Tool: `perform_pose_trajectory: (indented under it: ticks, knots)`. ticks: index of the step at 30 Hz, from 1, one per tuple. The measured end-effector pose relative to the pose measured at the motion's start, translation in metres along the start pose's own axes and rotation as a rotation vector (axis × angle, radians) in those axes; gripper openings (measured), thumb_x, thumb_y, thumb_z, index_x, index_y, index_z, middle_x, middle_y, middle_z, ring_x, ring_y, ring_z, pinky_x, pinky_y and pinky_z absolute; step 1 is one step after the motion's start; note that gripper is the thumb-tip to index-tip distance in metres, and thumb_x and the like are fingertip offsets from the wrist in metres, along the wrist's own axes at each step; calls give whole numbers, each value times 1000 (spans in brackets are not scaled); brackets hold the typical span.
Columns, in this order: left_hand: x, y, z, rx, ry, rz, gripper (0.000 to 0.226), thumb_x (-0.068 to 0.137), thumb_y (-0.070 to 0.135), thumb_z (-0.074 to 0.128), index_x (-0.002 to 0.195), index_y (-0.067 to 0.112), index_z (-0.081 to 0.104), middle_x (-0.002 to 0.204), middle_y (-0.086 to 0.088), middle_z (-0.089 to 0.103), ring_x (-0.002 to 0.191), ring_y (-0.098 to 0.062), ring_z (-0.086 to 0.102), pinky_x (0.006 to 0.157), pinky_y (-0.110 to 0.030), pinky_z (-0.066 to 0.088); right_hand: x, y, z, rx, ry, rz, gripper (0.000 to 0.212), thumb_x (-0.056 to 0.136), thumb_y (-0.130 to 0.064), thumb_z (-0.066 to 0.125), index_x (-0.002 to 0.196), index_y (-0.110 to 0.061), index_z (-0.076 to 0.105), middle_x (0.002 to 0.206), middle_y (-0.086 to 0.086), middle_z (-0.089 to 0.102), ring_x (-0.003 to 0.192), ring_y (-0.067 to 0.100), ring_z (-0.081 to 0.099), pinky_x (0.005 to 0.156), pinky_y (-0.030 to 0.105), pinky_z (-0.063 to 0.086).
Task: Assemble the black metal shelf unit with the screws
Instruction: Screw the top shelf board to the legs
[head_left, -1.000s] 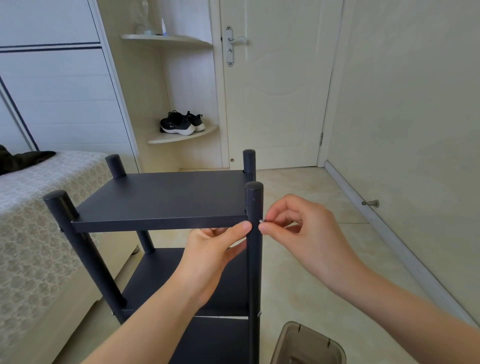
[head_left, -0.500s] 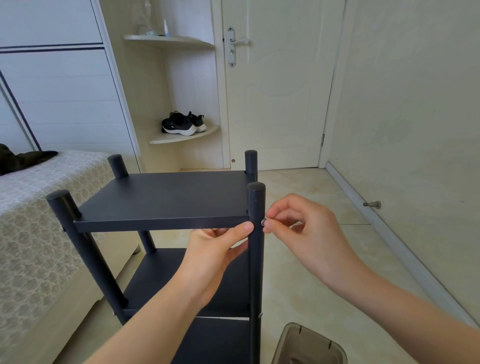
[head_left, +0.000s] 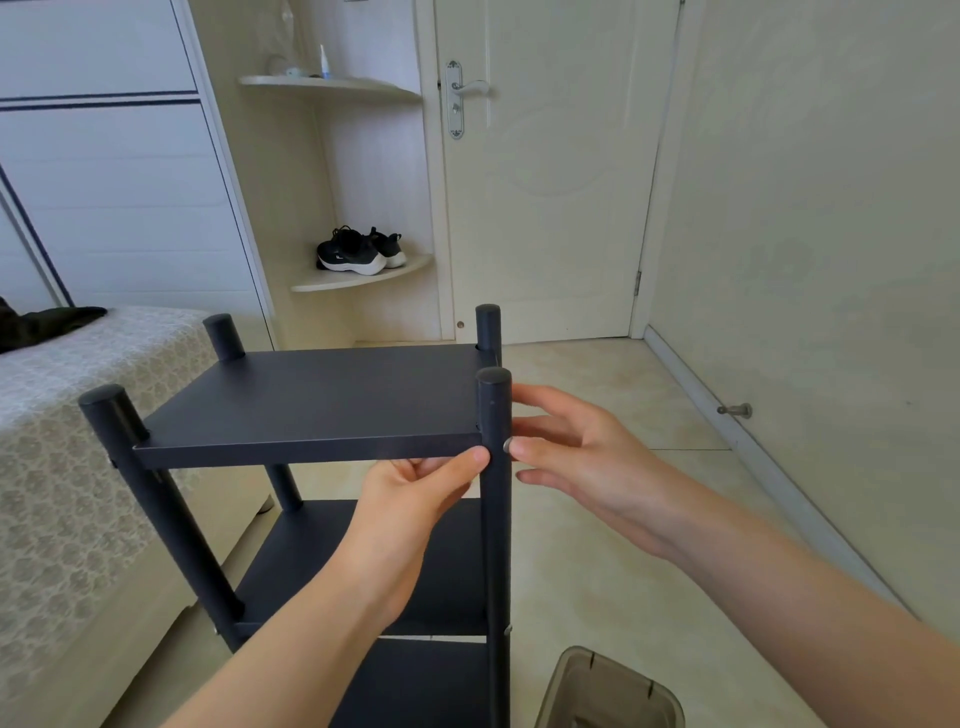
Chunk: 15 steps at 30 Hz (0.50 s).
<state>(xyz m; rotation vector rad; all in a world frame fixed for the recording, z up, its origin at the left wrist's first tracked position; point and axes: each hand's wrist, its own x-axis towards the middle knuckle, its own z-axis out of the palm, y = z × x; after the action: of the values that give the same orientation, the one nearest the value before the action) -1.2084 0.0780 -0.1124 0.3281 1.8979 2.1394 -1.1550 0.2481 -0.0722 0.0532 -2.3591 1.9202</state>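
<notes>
Left hand (head_left: 415, 499) tight around shelf edge (head_left: 291, 449); right hand (head_left: 587, 457) (fingers (head_left: 545, 405) wide) against screw (head_left: 507, 445).

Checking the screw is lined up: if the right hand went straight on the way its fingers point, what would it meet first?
Most likely the screw head in the front right post: the right hand points its straight fingers at it, one fingertip nearly on it. Whether they touch is unclear from this view.

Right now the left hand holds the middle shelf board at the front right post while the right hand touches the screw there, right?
Not quite: the head view shows the left hand holding the top shelf board, not the middle one, at the front right post. The right hand does touch the screw there.
</notes>
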Motion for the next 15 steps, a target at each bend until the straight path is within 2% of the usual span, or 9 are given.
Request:
perform_pose_trajectory:
  ticks: [2, 4, 6, 8, 10, 11, 13, 15]
  knots:
    - [-3, 1, -1, 155, 45, 25, 20, 75, 44, 82, 89, 30, 80, 97, 16, 77, 102, -2, 69, 96, -29, 48, 1, 0, 0, -2, 5, 2, 41, 96, -14, 63, 125, -43, 60, 116, -8, 71, 111, 7, 65, 98, 34, 52]
    - [-8, 2, -3, 389, 103, 124, 5, 87, 39, 74, 83, 36, 76, 88, 27, 74, 91, 9, 68, 82, -18, 48, 1, 0, -1, -2, 9, 1, 40, 95, -14, 64, 123, -43, 61, 115, -8, 72, 111, 6, 65, 97, 34, 52]
    - [-15, 2, -6, 722, 174, 325, 15, 93, 42, 66, 82, 37, 74, 75, 24, 73, 78, 4, 70, 70, -18, 52, 1, 0, -2, 11, 12, 1, 39, 94, -14, 65, 116, -45, 64, 113, -8, 73, 110, 7, 66, 95, 32, 52]
    - [-21, 3, -10, 1010, 256, 595, 26, 93, 47, 59, 82, 30, 76, 68, 17, 71, 65, -6, 69, 60, -28, 57, 2, 0, -2, 28, 17, 4, 39, 93, -14, 67, 113, -46, 65, 111, -7, 73, 107, 8, 67, 93, 31, 52]
    - [-21, 5, -12, 1046, 323, 831, 29, 91, 43, 59, 82, 24, 78, 71, 12, 67, 60, -8, 64, 51, -27, 55, 3, 1, -3, 45, 13, 9, 39, 92, -12, 68, 114, -44, 66, 110, -6, 74, 106, 9, 68, 94, 32, 52]
    - [-20, 7, -12, 1017, 371, 914, 25, 91, 40, 62, 83, 22, 78, 76, 12, 62, 63, -8, 61, 51, -26, 53, 4, 1, -4, 55, 7, 11, 39, 91, -12, 68, 115, -43, 66, 109, -5, 75, 105, 10, 68, 94, 32, 52]
    - [-15, 10, -13, 992, 450, 1032, 19, 91, 36, 69, 91, 19, 77, 84, 15, 53, 80, -15, 56, 61, -34, 53, 4, 0, -5, 76, -3, 18, 39, 90, -11, 69, 115, -41, 67, 107, -5, 75, 104, 10, 69, 95, 33, 52]
    - [-10, 11, -12, 1043, 461, 1035, 29, 91, 41, 67, 103, 17, 76, 93, 13, 64, 102, -20, 54, 81, -44, 51, 5, 0, -6, 89, -7, 24, 39, 89, -9, 70, 115, -39, 68, 105, -4, 76, 104, 10, 69, 95, 33, 52]
